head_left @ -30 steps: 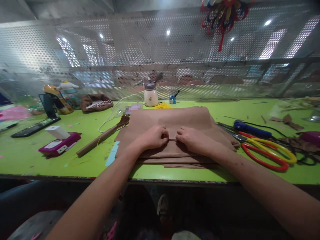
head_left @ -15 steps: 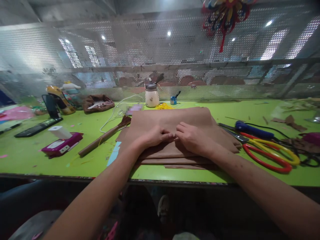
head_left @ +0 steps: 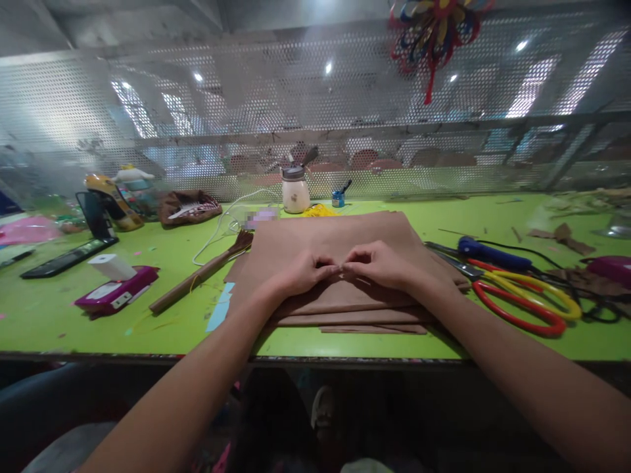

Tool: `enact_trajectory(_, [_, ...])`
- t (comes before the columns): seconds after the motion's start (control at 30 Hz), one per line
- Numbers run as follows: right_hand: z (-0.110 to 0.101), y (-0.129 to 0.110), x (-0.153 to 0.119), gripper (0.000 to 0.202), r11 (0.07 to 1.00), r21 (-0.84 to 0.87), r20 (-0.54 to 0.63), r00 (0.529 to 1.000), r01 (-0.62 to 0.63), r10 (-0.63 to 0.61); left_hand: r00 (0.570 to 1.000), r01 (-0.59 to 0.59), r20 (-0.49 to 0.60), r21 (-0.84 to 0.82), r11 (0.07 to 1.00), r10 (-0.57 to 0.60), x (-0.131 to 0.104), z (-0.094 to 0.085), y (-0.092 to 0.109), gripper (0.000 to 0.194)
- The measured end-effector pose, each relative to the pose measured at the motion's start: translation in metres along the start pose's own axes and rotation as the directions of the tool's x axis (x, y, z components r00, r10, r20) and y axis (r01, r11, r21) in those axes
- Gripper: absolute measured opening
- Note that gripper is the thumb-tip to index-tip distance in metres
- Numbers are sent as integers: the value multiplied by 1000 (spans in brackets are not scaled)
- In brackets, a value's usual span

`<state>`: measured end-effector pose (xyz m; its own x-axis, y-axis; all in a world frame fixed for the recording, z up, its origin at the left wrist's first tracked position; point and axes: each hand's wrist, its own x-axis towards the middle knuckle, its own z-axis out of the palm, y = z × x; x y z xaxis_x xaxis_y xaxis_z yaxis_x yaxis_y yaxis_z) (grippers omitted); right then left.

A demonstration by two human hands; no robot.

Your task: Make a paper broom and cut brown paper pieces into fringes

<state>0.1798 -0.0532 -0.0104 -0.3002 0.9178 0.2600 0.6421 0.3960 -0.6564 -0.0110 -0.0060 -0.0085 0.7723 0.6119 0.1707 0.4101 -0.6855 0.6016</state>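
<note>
A stack of brown paper sheets [head_left: 325,233] lies on the green table, folded or layered at its near side. Over its middle, my left hand [head_left: 308,270] and my right hand [head_left: 377,263] meet fingertip to fingertip. Thumb and forefinger are pinched together on each hand. Whatever sits between the tips is too small to make out; it looks like a tiny bit at the paper's surface. Left of the stack lies a rolled brown paper stick [head_left: 197,279] with a fringed end. Scissors [head_left: 522,305] with red and yellow handles lie to the right.
A purple power strip [head_left: 118,292] with a white plug and a black phone [head_left: 69,257] are at left. Behind the paper stand a cream bottle [head_left: 296,190] and a small blue jar [head_left: 338,198]. A blue-handled tool [head_left: 493,254] with a black cord lies by the scissors.
My right hand has lifted and turned a little, its fingers now pinching toward the left fingertips. The left hand stays nearly in place. The whole view has shifted slightly.
</note>
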Motion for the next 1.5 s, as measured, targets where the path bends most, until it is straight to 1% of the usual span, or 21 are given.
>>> enact_trajectory(0.13, [-1, 4, 1, 20, 999, 50, 16, 1000, -19, 19, 1000, -15, 20, 7, 1000, 15, -1, -1, 3, 31])
enact_trajectory(0.23, [-3, 7, 1, 19, 990, 111, -3, 996, -91, 92, 999, 8, 40, 35, 999, -9, -2, -4, 4, 30])
enact_trajectory(0.33, [-5, 9, 1, 18, 975, 172, 12, 990, -143, 143, 999, 26, 44, 79, 997, -29, -3, -7, 3, 31])
enact_trajectory(0.43, [-6, 11, 2, 19, 971, 198, 33, 991, -133, 129, 997, 34, 59, 83, 996, -39, -3, -8, 3, 31])
enact_trajectory(0.57, [-7, 12, 3, 19, 975, 202, 59, 995, -91, 80, 996, 12, 84, 55, 998, -17, -4, -8, 5, 27])
enact_trajectory(0.63, [-7, 13, 3, 19, 969, 227, 74, 994, -98, 83, 996, 4, 93, 39, 999, -7, -4, -9, 7, 26])
enact_trajectory(0.73, [-9, 19, 3, 20, 932, 331, 52, 989, -148, 138, 992, 10, 128, -13, 1000, -8, -3, -11, 6, 26])
enact_trajectory(0.8, [-11, 25, 4, 22, 877, 454, -12, 983, -156, 182, 989, 27, 150, -86, 996, -14, -3, -11, 4, 27])
enact_trajectory(0.87, [-12, 27, 4, 24, 805, 579, -59, 978, -132, 202, 988, 49, 153, -203, 978, -18, -3, -10, 3, 26])
enact_trajectory(0.9, [-12, 27, 3, 26, 774, 621, -53, 979, -122, 197, 988, 63, 150, -270, 961, -22, -3, -10, 2, 26])
enact_trajectory(0.97, [-11, 21, 1, 34, 744, 657, 25, 989, -125, 144, 989, 86, 148, -396, 914, -28, -5, -8, 2, 24])
enact_trajectory(1.03, [-9, 13, -2, 40, 763, 632, 136, 989, -137, 65, 988, 93, 155, -493, 865, -18, -6, -7, 3, 22])
enact_trajectory(1.1, [-8, 5, -5, 38, 777, 616, 200, 980, -127, 1, 986, 97, 168, -569, 816, 0, -8, -7, 4, 21])
enact_trajectory(1.17, [-6, 1, -6, 33, 768, 632, 197, 980, -101, -33, 982, 116, 187, -632, 766, 5, -9, -6, 7, 21])
enact_trajectory(1.23, [-5, -1, -6, 28, 733, 677, 167, 984, -70, -60, 980, 136, 201, -668, 732, 1, -10, -6, 9, 22])
enact_trajectory(1.37, [-3, -3, -6, 22, 664, 746, 181, 975, -51, -129, 976, 145, 219, -683, 716, 11, -10, -4, 10, 25])
enact_trajectory(1.43, [-3, -3, -5, 21, 647, 761, 174, 976, -48, -132, 974, 153, 226, -685, 712, 9, -10, -3, 8, 25])
enact_trajectory(1.5, [-3, -2, -5, 20, 648, 760, 141, 985, -41, -103, 981, 162, 190, -701, 694, -36, -8, -1, 4, 23])
